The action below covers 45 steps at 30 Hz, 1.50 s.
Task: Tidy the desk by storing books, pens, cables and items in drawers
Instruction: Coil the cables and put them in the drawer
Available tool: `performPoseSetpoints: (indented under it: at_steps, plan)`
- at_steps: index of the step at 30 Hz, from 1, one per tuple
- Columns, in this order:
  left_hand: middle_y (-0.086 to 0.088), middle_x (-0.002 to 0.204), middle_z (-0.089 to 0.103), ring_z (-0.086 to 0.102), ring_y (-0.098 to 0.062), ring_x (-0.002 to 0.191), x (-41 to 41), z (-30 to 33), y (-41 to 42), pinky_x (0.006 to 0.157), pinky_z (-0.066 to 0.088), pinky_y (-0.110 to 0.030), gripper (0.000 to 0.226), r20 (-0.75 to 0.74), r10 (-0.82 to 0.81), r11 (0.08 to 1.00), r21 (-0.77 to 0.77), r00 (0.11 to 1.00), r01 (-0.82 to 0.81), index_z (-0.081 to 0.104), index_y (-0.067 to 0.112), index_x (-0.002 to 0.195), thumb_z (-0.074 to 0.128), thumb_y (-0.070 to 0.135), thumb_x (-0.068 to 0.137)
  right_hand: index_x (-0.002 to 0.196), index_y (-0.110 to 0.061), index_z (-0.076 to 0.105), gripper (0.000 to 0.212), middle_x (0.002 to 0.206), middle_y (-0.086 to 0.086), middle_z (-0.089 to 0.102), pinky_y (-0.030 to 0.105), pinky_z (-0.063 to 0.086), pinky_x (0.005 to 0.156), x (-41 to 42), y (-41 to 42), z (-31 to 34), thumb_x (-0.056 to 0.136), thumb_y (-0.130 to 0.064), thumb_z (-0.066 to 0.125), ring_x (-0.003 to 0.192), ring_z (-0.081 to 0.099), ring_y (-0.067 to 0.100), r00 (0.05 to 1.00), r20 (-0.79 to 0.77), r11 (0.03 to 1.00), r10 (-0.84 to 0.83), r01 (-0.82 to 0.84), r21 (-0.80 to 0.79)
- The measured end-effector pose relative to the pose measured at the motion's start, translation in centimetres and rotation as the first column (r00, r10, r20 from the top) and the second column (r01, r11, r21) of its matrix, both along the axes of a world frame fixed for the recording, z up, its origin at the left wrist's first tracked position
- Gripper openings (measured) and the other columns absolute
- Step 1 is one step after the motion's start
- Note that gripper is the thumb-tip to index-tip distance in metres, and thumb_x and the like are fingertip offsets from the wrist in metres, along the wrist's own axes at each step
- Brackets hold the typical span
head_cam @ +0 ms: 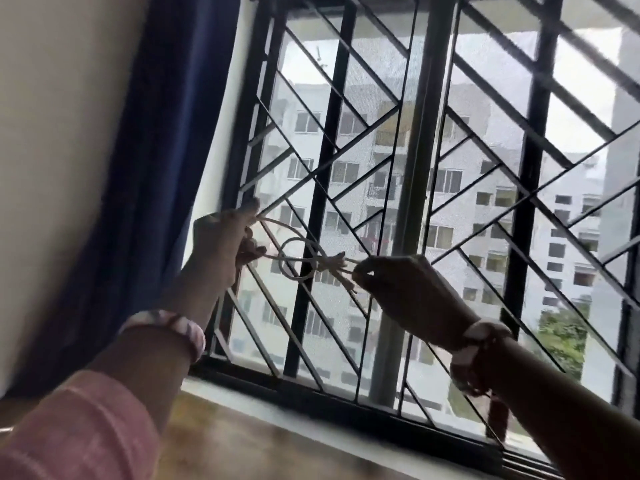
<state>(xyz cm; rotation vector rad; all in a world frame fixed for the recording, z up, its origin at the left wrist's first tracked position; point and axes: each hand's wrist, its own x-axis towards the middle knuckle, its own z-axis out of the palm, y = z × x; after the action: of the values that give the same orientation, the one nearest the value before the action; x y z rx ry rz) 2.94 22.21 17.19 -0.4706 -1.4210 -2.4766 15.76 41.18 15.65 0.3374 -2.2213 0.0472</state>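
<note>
White cord looped between your hands — left hand and right hand each pinch it in curled fingers, before the window grille.

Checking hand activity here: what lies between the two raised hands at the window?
In the head view, a pale looped cord spans from the left hand to the right hand, in front of the window grille.

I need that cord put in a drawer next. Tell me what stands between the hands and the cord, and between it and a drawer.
Nothing separates them: the left hand and right hand both pinch the cord. No drawer is visible.
</note>
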Motion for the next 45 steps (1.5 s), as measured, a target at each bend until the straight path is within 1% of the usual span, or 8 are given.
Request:
performPoseSetpoints:
  at_steps: [4,9,18,24,27,31,39,45]
  plan:
    - [-0.007,0.070,0.070,0.066,-0.026,0.068,1.4,-2.2,-2.0,0.071,0.055,-0.037,0.014,-0.414,0.415,0.709,-0.411,0.810,-0.573,0.061,0.011,0.073,0.066,0.021,0.083,0.080,-0.019,0.072,0.015,0.067,0.003,0.068,0.042,0.053,0.059,0.3,-2.0,1.4,0.085,-0.025,0.059,0.060,0.063,0.020,0.999,-0.034,0.992,0.038,-0.042,-0.121]
    - [-0.001,0.101,0.069,0.061,-0.023,0.094,8.5,-1.5,-2.3,0.081,0.047,-0.031,0.023,-0.921,0.272,0.399,-0.155,0.278,-0.904,0.067,0.019,0.099,0.053,0.018,0.080,0.076,-0.017,0.072,0.049,0.067,0.002,0.071,0.039,0.054,0.057,2.8,-4.6,1.6,0.077,-0.054,0.040,0.062,0.067,0.020,0.997,-0.065,0.996,0.040,-0.045,-0.075]
    - [0.003,0.077,0.075,0.068,-0.008,0.073,14.5,-2.5,-2.3,0.071,0.054,-0.031,0.021,-0.750,-0.220,0.624,-0.599,0.623,-0.501,0.076,0.018,0.085,0.067,0.034,0.076,0.071,-0.022,0.070,0.021,0.062,-0.003,0.067,0.034,0.055,0.058,10.7,-5.9,0.8,0.075,-0.042,0.068,0.059,0.064,0.010,0.987,-0.060,0.937,0.152,-0.163,-0.309]
    - [0.004,0.075,0.074,0.070,-0.008,0.071,17.7,-3.0,-2.9,0.070,0.058,-0.037,0.031,-0.758,-0.080,0.791,-0.443,0.648,-0.421,0.073,0.024,0.084,0.064,0.047,0.065,0.093,-0.005,0.071,0.049,0.102,0.010,0.072,0.038,0.058,0.072,15.8,-6.3,0.8,0.073,-0.047,0.055,0.094,0.069,0.021,0.698,0.034,0.326,0.715,-0.290,-0.900]
    - [0.004,0.067,0.071,0.068,-0.004,0.064,19.0,-3.1,-2.5,0.067,0.056,-0.024,0.021,-0.729,-0.092,0.839,-0.424,0.678,-0.342,0.069,0.032,0.089,0.074,0.033,0.068,0.088,-0.007,0.073,0.039,0.098,0.009,0.073,0.039,0.059,0.071,16.7,-5.4,0.9,0.069,-0.040,0.063,0.087,0.071,0.023,0.675,-0.019,0.253,0.737,-0.303,-0.919]
    - [0.006,0.071,0.072,0.066,-0.004,0.067,20.1,-2.8,-1.2,0.063,0.051,-0.021,0.018,-0.800,0.013,0.786,-0.362,0.599,-0.501,0.073,0.023,0.085,0.056,0.026,0.081,0.084,-0.014,0.076,0.052,0.086,0.008,0.074,0.033,0.059,0.063,16.9,-5.1,1.0,0.042,-0.044,0.086,0.082,0.072,0.022,0.673,0.049,0.400,0.738,-0.379,-0.834]
    - [0.014,0.065,0.061,0.057,0.006,0.058,16.1,1.0,-0.2,0.059,0.042,-0.008,0.010,-0.742,-0.201,0.591,-0.612,0.640,-0.525,0.063,0.025,0.074,0.066,0.026,0.084,0.081,-0.002,0.071,0.008,0.085,0.028,0.069,0.051,0.056,0.073,11.3,-4.4,3.4,0.082,-0.002,0.063,0.082,0.069,0.040,0.937,0.025,0.792,0.347,-0.279,-0.544]
    - [-0.004,0.064,0.067,0.062,-0.005,0.048,12.9,1.3,3.3,0.054,0.054,-0.021,0.012,-0.615,-0.034,0.845,-0.438,0.788,-0.306,0.067,0.014,0.070,0.068,0.011,0.082,0.054,-0.018,0.065,0.033,0.042,-0.002,0.049,0.008,0.016,0.038,7.8,-2.7,4.9,0.078,-0.039,0.057,0.045,0.053,0.012,0.943,-0.314,0.993,-0.111,0.117,0.000]
